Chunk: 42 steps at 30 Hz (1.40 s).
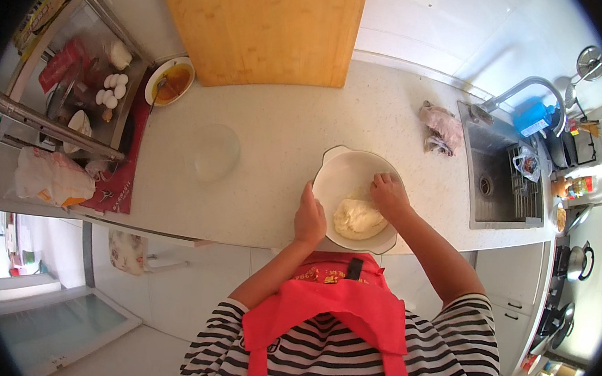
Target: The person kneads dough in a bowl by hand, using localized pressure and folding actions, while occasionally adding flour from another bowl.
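Observation:
A white two-handled bowl (340, 178) with a dark rim stands near the counter's front edge. Inside it, toward my body, lies a lump of pale dough (358, 220). My left hand (311, 218) grips the bowl's left side, with the thumb up along the rim. Over the bowl's right part, my right hand (388, 196) reaches in with its fingers curled near the inner wall, just beyond the dough. Whether those fingers hold any dough is hidden from me.
Left of the bowl is a clear round glass lid or dish (212, 153). A bowl of orange-yellow liquid (174, 82) holds a utensil beside a rack with eggs (111, 91). A wooden board (271, 32) stands behind. Rightward are a crumpled cloth (441, 127) and a sink (485, 165).

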Each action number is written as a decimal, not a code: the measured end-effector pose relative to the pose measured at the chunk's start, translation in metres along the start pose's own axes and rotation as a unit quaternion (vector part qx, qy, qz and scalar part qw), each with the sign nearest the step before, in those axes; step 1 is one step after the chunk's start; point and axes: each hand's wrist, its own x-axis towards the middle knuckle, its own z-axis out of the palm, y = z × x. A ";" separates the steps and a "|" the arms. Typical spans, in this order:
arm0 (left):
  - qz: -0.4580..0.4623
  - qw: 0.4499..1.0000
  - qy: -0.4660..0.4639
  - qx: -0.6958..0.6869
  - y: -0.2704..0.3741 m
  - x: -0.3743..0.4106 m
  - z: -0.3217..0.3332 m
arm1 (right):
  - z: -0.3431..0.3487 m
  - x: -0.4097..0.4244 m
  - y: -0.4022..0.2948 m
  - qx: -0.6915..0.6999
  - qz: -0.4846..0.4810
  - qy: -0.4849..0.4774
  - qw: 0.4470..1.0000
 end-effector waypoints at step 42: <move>-0.029 0.999 -0.003 0.033 0.006 0.001 -0.002 | -0.025 0.004 0.012 -0.005 -0.033 -0.087 0.996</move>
